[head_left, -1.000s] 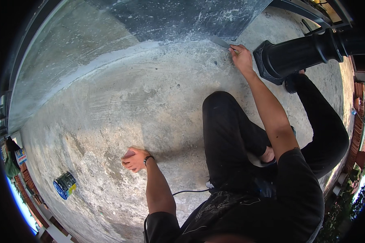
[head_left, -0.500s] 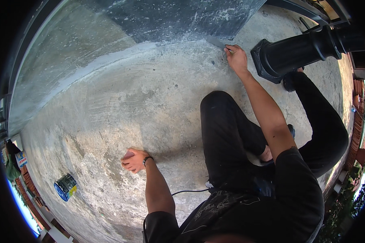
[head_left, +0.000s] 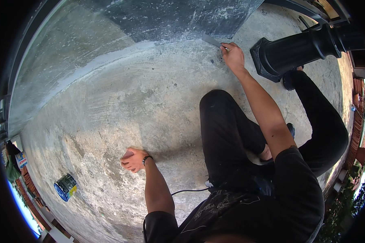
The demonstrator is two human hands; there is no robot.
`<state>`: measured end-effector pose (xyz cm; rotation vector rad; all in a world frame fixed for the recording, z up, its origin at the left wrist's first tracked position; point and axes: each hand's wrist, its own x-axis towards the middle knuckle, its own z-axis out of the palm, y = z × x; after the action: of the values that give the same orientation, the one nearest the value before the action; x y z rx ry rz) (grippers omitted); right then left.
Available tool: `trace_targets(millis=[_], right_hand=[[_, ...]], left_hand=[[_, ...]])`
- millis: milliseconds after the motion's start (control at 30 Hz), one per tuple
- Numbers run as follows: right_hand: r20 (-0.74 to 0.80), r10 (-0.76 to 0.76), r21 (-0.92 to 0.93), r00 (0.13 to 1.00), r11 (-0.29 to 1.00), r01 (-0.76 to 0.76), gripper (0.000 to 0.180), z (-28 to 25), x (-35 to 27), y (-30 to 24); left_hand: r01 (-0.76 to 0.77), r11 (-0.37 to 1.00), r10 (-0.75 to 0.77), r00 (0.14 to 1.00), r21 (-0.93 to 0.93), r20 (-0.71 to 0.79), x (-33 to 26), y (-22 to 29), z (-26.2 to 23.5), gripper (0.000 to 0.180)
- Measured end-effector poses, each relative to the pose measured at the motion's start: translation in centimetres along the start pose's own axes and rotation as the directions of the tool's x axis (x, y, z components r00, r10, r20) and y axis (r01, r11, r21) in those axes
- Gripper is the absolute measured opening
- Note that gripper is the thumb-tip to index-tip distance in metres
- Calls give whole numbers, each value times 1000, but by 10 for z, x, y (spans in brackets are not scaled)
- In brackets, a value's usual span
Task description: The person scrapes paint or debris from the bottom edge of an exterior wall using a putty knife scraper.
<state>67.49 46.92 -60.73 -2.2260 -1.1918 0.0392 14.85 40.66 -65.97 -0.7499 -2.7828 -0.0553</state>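
Observation:
A putty knife [head_left: 211,40] with a flat grey blade is in my right hand [head_left: 233,56], fingers closed round its handle. The blade lies at the joint where the concrete floor [head_left: 166,105] meets the dark painted wall [head_left: 182,20]. My left hand [head_left: 134,160], with a dark watch band at the wrist, is low over the floor at the left. Its fingers curl round a small reddish-brown piece [head_left: 128,154], mostly covered, whose kind I cannot make out. A pale grey smoothed band [head_left: 97,60] runs along the wall's foot.
A paint-smeared blue and yellow can [head_left: 65,187] stands on the floor at the left. A thick black post [head_left: 296,54] with a flared base is right of my right hand. My bent knee [head_left: 219,105] rises between my arms. A black cable [head_left: 190,190] runs near my waist.
My right hand has shifted slightly left with the putty knife, its blade sliding left along the wall joint. The left hand has hardly moved.

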Motion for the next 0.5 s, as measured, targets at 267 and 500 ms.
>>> trace_targets(millis=[267, 500], right_hand=[[-20, 23, 9, 1000, 1000, -23, 20, -2, -3, 4], [3, 2, 27, 1000, 1000, -2, 20, -3, 2, 11]], left_hand=[[-2, 1000, 2, 1000, -13, 10, 1, 0, -1, 68], [-18, 1000, 18, 1000, -12, -7, 1, -1, 3, 68]])
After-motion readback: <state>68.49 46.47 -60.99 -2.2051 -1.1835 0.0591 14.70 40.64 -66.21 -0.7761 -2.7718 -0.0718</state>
